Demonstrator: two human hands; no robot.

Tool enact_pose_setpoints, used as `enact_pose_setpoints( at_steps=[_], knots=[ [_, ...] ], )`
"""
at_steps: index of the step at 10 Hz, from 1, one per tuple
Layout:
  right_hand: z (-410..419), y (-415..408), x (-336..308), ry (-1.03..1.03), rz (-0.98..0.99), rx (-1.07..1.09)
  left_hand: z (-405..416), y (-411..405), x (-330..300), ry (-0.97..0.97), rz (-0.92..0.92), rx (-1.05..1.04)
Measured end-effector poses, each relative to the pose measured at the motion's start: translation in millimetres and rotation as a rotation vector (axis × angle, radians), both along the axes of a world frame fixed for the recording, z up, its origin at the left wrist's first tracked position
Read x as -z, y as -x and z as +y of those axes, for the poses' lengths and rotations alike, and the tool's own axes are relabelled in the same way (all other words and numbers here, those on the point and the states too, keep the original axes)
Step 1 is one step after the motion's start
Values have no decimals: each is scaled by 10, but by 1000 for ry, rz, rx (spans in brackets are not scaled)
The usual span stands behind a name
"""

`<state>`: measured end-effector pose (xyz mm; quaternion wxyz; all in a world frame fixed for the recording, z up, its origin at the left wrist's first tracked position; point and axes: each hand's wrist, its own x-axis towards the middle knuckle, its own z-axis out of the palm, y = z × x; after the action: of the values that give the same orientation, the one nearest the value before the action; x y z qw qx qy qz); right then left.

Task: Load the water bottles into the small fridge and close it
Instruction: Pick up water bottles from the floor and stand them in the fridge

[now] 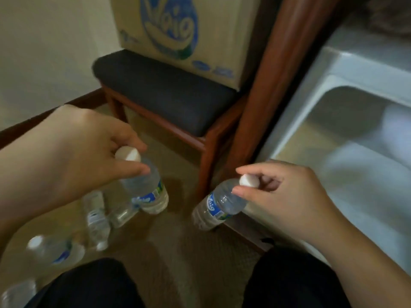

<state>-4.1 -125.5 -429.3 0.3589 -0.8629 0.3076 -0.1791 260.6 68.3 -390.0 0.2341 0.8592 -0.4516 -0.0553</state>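
Carpeted floor (189, 252) beside a cushioned chair (164, 94); loose bottles (95, 218) are lying at left. The left hand (89, 147) is pinching one water bottle (146, 190) by its neck; the right hand (287, 196) is gripping a second bottle (218, 205) likewise, near the open fridge (347, 121), whose interior is standing unobstructed at right.

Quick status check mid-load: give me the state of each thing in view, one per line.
left hand: grips a bottle by its neck
left bottle: capped, lifted, tilted
right hand: pinches a bottle at its cap
right bottle: capped, lifted, tilted
fridge: open
floor bottles: not yet loaded
cardboard box: on the chair
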Motion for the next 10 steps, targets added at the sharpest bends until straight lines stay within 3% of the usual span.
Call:
enact_pose_setpoints(
  at_steps=[2,3,5,6,8,10],
  knots=[
    [-287,659,-95,114,-75,265,-755,489,277,136,180,222],
    [-555,953,-6,167,-39,381,-963,722,262,165,170,367],
    [-965,1542,373,277,104,600,-1290,1272,165,299,68,570],
    [-1118,1751,559,230,147,713,-1415,1468,121,284,-86,679],
    [-1435,1907,656,299,90,954,-1802,1911,227,255,-126,682],
    [-1688,2003,732,324,80,1104,-2167,2165,364,242,100,651]
  ],
)
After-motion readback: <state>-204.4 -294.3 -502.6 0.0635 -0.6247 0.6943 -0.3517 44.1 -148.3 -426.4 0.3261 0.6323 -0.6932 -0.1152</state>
